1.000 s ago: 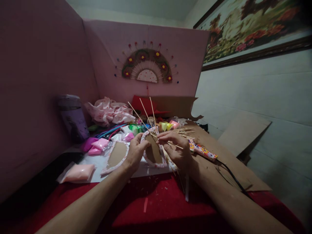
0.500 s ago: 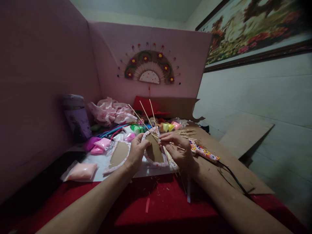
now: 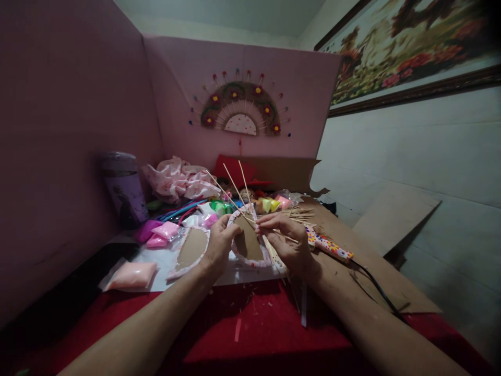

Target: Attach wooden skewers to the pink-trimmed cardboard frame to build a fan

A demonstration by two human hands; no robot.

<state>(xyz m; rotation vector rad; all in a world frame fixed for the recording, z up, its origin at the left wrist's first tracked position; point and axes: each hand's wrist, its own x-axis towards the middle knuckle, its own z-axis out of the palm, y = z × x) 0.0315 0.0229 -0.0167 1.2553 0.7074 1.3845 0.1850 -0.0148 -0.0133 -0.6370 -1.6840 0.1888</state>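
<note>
My left hand (image 3: 219,241) grips the edge of a half-round cardboard piece (image 3: 247,241) rimmed with pale patterned fabric, thumb on its face. Several thin wooden sticks (image 3: 231,179) fan out from the far edge of that piece. My right hand (image 3: 287,240) is closed with its fingertips at the piece's right edge, pinching a thin wooden stick (image 3: 290,238) that runs back under the palm. A second fabric-edged cardboard piece (image 3: 191,248) lies on white paper left of my left hand. Beside my right hand rests a glue gun (image 3: 331,247) with a flower-patterned cover and black cord.
Loose sticks (image 3: 299,213) lie on brown cardboard (image 3: 364,271) at the right. Bags of pink clay (image 3: 132,274), crumpled fabric (image 3: 180,180) and a purple tumbler (image 3: 124,188) stand at the left. A decorated fan (image 3: 238,104) hangs on the pink panel behind. Red cloth (image 3: 219,329) covers the front.
Almost nothing differs. Both hands keep their hold on the cardboard piece and the stick, and the view has shifted very slightly.
</note>
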